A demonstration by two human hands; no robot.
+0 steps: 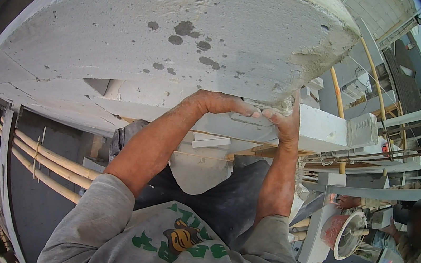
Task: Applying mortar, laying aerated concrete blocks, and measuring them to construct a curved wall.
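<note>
A large pale aerated-concrete block wall (pixel 142 43) with dark wet spots rises in front of me. My left hand (pixel 227 104) reaches its lower edge near the right corner, fingers pressed together. My right hand (pixel 287 124) meets it there, thumb side toward the left hand's fingertips, with its fingers pointing up along the rough corner. Both hands close around a small greyish piece by the mortar, mostly hidden by them, so its kind is unclear. Directly below lies a pale block ledge (pixel 253 132).
A rectangular notch (pixel 100 85) opens in the wall at left. Bamboo poles (pixel 53 156) run below it. To the right, a mortar-smeared bucket (pixel 334 230) stands by a white block (pixel 317 241). Another person's hand (pixel 349 202) is near it. A thin cable bundle (pixel 334 158) crosses at right.
</note>
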